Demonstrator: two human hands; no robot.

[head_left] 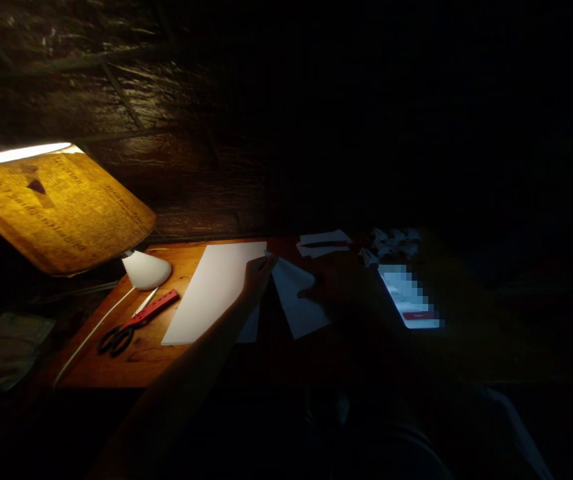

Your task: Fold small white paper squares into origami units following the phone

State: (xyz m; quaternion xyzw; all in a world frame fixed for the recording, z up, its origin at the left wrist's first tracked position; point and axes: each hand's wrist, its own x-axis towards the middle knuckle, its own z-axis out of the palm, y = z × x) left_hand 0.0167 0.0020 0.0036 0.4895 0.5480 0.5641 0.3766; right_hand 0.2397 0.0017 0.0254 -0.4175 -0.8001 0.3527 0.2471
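A white sheet of paper [299,310] with its upper part folded over lies at the middle of the wooden table. My left hand [256,277] pinches the sheet's upper left corner between thumb and fingers. At the sheet's right edge, my right hand [333,283] grips the folded part; it is in deep shadow, and most of its fingers are hard to make out. To the left, partly under my left forearm, lies larger white paper [211,287], flat on the table.
A lit lamp [61,210] with a white base stands at the left. Near it lie black-handled scissors [113,339] and a red strip with holes [155,309]. Small papers [323,241], several folded paper pieces [393,241] and a glowing phone [406,300] are farther right.
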